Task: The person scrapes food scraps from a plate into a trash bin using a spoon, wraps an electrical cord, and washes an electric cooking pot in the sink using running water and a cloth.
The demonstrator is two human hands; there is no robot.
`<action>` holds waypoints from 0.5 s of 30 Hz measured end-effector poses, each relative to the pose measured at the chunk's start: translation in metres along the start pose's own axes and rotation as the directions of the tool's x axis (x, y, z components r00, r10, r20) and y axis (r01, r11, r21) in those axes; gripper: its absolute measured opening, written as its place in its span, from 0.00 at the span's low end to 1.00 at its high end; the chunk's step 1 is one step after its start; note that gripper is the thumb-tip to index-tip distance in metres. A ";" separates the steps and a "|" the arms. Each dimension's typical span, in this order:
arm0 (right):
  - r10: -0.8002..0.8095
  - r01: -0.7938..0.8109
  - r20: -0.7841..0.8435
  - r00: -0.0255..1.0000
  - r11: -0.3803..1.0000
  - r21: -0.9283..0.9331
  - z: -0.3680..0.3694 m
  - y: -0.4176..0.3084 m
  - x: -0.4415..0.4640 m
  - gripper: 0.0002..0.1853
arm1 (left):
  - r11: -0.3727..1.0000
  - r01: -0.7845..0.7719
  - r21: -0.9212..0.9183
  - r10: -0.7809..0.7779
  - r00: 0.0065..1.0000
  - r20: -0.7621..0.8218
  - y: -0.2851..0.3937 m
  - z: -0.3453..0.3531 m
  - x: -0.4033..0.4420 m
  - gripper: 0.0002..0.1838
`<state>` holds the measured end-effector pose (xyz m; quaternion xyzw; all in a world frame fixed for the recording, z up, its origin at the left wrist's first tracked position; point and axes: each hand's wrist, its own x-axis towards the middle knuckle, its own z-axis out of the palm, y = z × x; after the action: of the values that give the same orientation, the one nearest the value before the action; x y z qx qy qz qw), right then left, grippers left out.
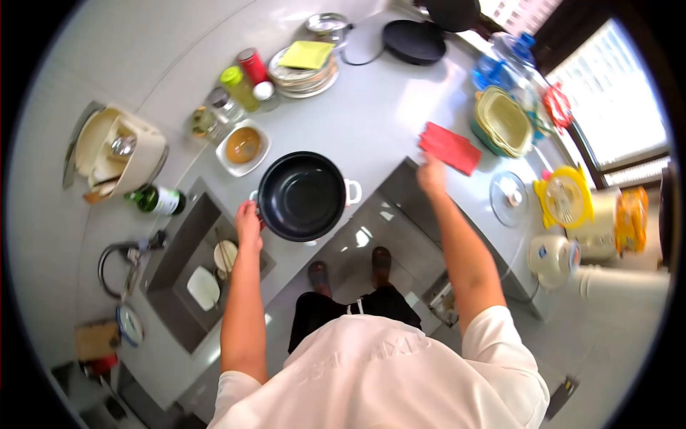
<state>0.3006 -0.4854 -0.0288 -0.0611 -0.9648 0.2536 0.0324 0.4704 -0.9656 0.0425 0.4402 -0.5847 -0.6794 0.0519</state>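
Observation:
My left hand [249,224] is closed at the left handle of a black-lined pot [301,196] with white handles. The pot is near the counter's front edge, beside the sink; a small bit of red shows by my fingers. My right hand [431,176] is stretched out to the right, its fingers closed at the near left corner of a red cloth [451,148]. The cloth lies flat on the counter, left of the stacked baskets [502,121]. A glass lid [509,199] with a knob rests to the right of my right forearm.
The sink [204,275] on the left holds dishes. A square bowl of brown liquid [244,146] stands behind the pot, near jars [239,87] and stacked plates [307,75] with a yellow cloth [306,54]. A black pan [414,41] is at the back; a green bottle [156,200] lies by the sink.

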 end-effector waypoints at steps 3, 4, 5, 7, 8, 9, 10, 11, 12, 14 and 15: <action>-0.152 0.079 -0.142 0.978 0.902 -0.424 -0.011 0.040 0.026 0.24 | 0.983 0.136 -0.127 -0.140 0.990 -0.022 -0.006 -0.005 -0.002 0.13; -0.121 0.072 -0.100 0.988 0.917 -0.393 -0.018 0.037 0.030 0.24 | 0.969 0.174 -0.176 -0.176 0.984 0.001 -0.010 -0.007 0.000 0.13; -0.086 0.059 -0.059 0.995 0.928 -0.367 -0.026 0.035 0.031 0.24 | 0.951 0.214 -0.223 -0.212 0.977 0.031 -0.015 -0.008 0.000 0.12; -0.043 0.058 0.048 0.998 0.926 -0.373 -0.031 0.037 0.036 0.24 | 0.948 0.237 -0.214 -0.240 0.971 0.011 -0.020 -0.007 -0.008 0.11; -0.036 0.076 0.107 0.994 0.913 -0.401 -0.035 0.036 0.040 0.24 | 0.945 0.241 -0.223 -0.245 0.969 0.010 -0.022 -0.005 -0.011 0.11; -0.027 0.095 0.162 0.986 0.899 -0.427 -0.034 0.038 0.045 0.25 | 0.942 0.244 -0.231 -0.248 0.969 0.010 -0.023 -0.005 -0.014 0.10; 0.004 0.070 0.191 0.982 0.923 -0.379 -0.031 0.037 0.046 0.25 | 0.937 0.252 -0.244 -0.255 0.967 0.016 -0.025 -0.004 -0.016 0.11; 0.036 0.040 0.218 0.975 0.942 -0.332 -0.026 0.035 0.047 0.25 | 0.930 0.255 -0.263 -0.262 0.965 0.008 -0.028 -0.004 -0.019 0.11; 0.066 0.006 0.244 0.968 0.959 -0.284 -0.023 0.030 0.047 0.25 | 0.925 0.257 -0.282 -0.267 0.964 0.003 -0.030 -0.003 -0.021 0.12; 0.078 -0.131 0.324 0.943 0.981 0.145 -0.019 0.021 0.045 0.26 | 0.893 0.271 -0.358 -0.261 0.962 0.077 -0.034 -0.007 -0.023 0.13; 0.068 -0.203 0.363 0.929 0.915 0.349 -0.017 0.014 0.043 0.27 | 0.861 0.245 -0.447 -0.222 0.969 0.103 -0.034 -0.008 -0.027 0.13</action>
<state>0.2612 -0.4596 -0.0194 -0.0760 -0.8810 0.4444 -0.1433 0.5073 -0.9449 0.0291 0.4667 -0.3523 -0.8092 0.0568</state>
